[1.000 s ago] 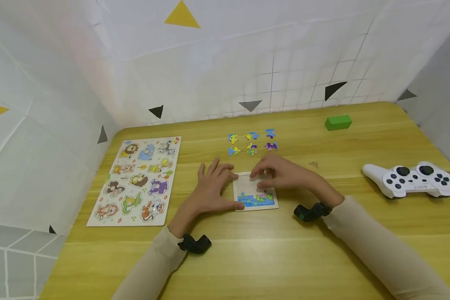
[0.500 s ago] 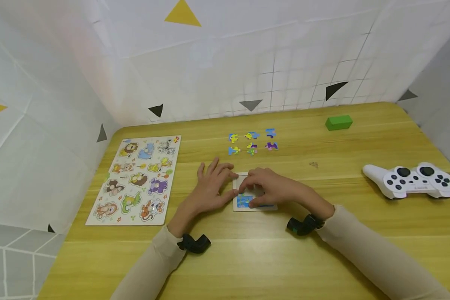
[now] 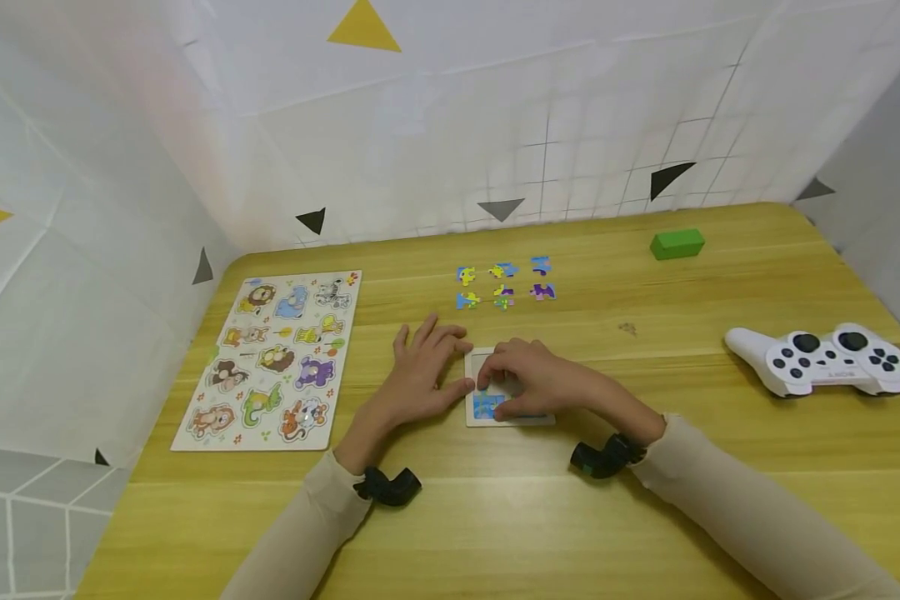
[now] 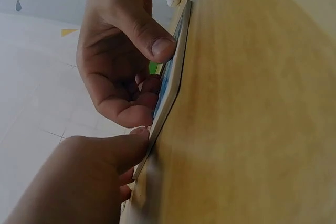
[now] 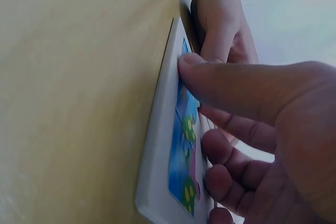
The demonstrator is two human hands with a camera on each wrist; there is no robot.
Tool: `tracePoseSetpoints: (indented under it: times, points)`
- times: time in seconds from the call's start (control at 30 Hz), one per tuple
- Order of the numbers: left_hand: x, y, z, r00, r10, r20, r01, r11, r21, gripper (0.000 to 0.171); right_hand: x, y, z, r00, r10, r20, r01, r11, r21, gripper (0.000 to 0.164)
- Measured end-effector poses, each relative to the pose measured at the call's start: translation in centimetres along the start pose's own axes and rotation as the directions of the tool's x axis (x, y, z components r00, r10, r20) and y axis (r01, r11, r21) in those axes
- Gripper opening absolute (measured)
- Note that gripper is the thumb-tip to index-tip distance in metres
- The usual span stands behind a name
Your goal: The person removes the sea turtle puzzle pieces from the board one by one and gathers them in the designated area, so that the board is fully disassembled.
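Observation:
A small puzzle board (image 3: pixel 521 422) with a pale rim lies before me, its near row filled with blue puzzle pieces (image 5: pixel 181 156). My left hand (image 3: pixel 420 379) rests at the board's left side, fingers spread and thumb touching the rim. Over the board is my right hand (image 3: pixel 543 379), its fingers bent. Its thumb (image 5: pixel 191 64) and index finger touch the near-left part, a gap between them with a blue piece (image 3: pixel 484 407) showing. The right hand hides much of the board. Behind it lie several loose pieces, among them a purple one (image 3: pixel 543 292) and a yellow one (image 3: pixel 466 275).
To the left lies a larger animal puzzle board (image 3: pixel 270 362). A white game controller (image 3: pixel 825 360) rests at the right, and a green block (image 3: pixel 677 244) at the back right. A white sheet (image 3: pixel 435 125) hangs behind the table (image 3: pixel 495 517).
My right hand has moved left and nearer over the board, its thumb and index finger coming down on the near-left pieces. My left thumb has slid up along the rim.

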State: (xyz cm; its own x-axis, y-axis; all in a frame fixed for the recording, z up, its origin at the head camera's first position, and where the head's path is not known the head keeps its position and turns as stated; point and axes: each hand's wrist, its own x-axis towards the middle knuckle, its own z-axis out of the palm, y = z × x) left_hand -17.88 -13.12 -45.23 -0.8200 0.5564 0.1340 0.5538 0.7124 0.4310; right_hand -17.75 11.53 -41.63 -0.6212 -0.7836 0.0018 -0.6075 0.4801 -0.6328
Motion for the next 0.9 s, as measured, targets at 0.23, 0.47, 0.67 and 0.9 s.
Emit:
tracePoseSetpoints:
  times: [0.23,0.47,0.67,0.9]
  points:
    - [0.02,-0.07,0.05,1.0,0.0,-0.002,0.0,1.0,0.001,0.045,0.09,-0.38,0.22,0.998,0.06,0.008,-0.06,0.998,0.026,0.031]
    - [0.03,-0.04,0.04,1.0,0.002,-0.003,-0.002,1.0,-0.004,0.043,0.17,-0.74,0.39,0.994,0.108,0.015,-0.109,0.993,0.048,0.029]
    - [-0.03,-0.01,0.03,1.0,0.012,-0.015,-0.012,1.0,0.001,0.043,0.21,-0.78,0.44,0.992,0.124,0.026,-0.125,0.99,0.058,0.026]
    - [-0.05,0.06,0.06,0.999,0.023,-0.026,-0.023,1.0,-0.002,0.043,-0.2,-0.1,-0.49,0.998,0.039,0.045,-0.043,0.996,0.077,0.038]
